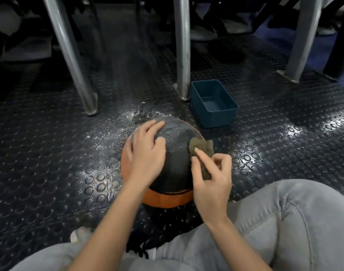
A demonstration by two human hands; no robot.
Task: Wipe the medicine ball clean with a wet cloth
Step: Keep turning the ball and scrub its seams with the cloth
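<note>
A black and orange medicine ball [177,153] sits on the studded rubber floor in front of my knees. My left hand [147,151] lies spread over the ball's upper left side, fingers relaxed on its surface. My right hand [210,177] holds a small brownish-green cloth [201,148] between thumb and fingers and presses it against the ball's right side. Part of the cloth sticks out above my fingers.
A dark teal plastic tub [214,102] stands on the floor just beyond the ball, to the right. Grey metal frame legs [182,55] rise behind it, and another leg [75,61] at the left. White dust [116,130] speckles the floor left of the ball.
</note>
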